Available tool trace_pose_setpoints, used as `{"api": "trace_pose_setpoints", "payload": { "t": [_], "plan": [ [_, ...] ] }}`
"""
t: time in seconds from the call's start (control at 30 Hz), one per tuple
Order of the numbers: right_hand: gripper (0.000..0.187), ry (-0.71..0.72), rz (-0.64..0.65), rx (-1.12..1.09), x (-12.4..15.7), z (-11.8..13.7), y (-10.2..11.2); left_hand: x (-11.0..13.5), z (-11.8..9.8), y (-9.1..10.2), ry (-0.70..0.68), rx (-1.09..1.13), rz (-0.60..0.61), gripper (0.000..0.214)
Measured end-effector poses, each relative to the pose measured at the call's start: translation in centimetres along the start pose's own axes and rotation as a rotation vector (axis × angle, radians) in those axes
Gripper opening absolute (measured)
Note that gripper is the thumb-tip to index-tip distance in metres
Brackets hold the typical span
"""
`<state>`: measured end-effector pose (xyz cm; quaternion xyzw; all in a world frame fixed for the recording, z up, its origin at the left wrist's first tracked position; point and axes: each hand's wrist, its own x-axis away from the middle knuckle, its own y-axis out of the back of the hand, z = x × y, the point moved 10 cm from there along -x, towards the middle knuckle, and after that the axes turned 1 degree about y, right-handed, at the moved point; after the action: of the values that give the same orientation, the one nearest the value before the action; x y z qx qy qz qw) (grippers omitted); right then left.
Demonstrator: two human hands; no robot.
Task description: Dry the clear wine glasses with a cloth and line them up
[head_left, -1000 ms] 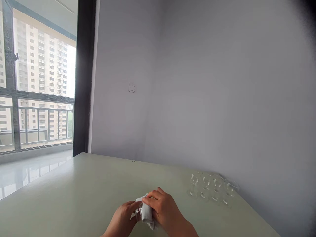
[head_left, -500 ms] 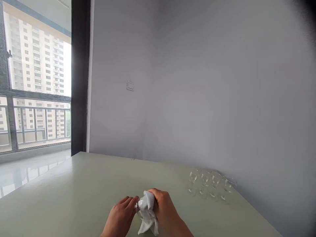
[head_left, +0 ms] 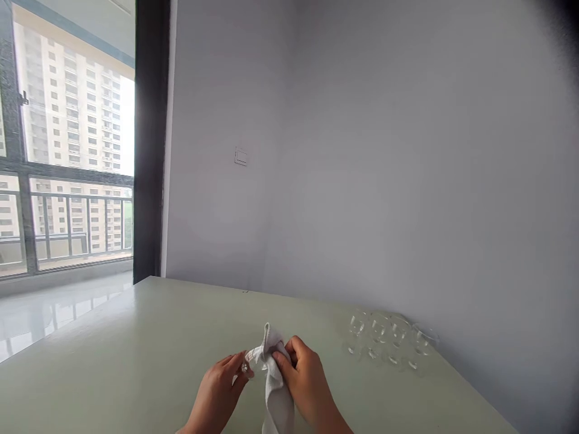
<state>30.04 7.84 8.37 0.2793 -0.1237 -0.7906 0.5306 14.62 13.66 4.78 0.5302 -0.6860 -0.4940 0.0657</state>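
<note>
My left hand (head_left: pixel 221 386) pinches a small clear stemmed glass (head_left: pixel 254 354) near its foot, with the glass tilted toward the right. Fingers of my right hand (head_left: pixel 306 375) are closed on a white cloth (head_left: pixel 278 395). The cloth is pressed around the glass's bowl end, so the rim is hidden. A loose end of it hangs down between my hands, over the pale green table (head_left: pixel 172 367).
Several clear stemmed glasses (head_left: pixel 378 330) stand together at the table's right, close to the grey wall (head_left: pixel 362 181). A light switch (head_left: pixel 241 157) is on the wall. A large window (head_left: pixel 72 150) with a railing outside lies at the left.
My left hand has shifted its hold toward the glass's foot. My right hand has turned, with its thumb now across the cloth. The cloth has risen at its top and hangs longer below.
</note>
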Motion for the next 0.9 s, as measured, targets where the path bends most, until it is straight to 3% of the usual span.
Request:
{"api": "trace_pose_setpoints", "payload": {
  "t": [0.13,0.3,0.4,0.5,0.57,0.63,0.7,0.8,0.9],
  "plan": [
    [0.04,-0.012,-0.022,-0.087,-0.3,-0.7,0.0,0.0,-0.4,0.1,-0.037,0.016,-0.018,0.012],
    [0.019,-0.021,-0.154,-0.256,0.3,-1.0,0.4,0.4,-1.0,-0.1,-0.106,0.017,-0.038,0.009],
    [0.007,0.197,-0.116,-0.162,1.1,2.2,0.3,0.3,-0.4,0.3,-0.048,0.002,-0.059,0.011],
    [0.037,0.502,0.069,0.104,2.2,6.1,-1.1,0.0,0.4,1.0,0.002,-0.003,-0.081,0.01],
    [0.05,0.576,0.175,0.302,2.5,6.7,-2.2,-0.1,0.4,1.3,-0.01,-0.013,-0.087,0.006],
    [0.051,0.535,0.232,0.386,2.1,6.0,-2.5,-0.1,0.2,1.3,-0.051,-0.039,-0.092,0.009],
    [0.042,0.475,0.263,0.326,1.8,5.3,-2.6,0.0,0.0,1.2,-0.1,-0.075,-0.106,0.014],
    [0.026,0.376,0.329,0.092,1.8,4.2,-2.9,0.3,-0.7,1.2,-0.196,-0.136,-0.144,0.021],
    [0.018,0.118,0.475,-0.168,2.3,1.4,-4.4,0.7,-1.7,1.2,-0.289,-0.198,-0.154,0.022]
  ]
}}
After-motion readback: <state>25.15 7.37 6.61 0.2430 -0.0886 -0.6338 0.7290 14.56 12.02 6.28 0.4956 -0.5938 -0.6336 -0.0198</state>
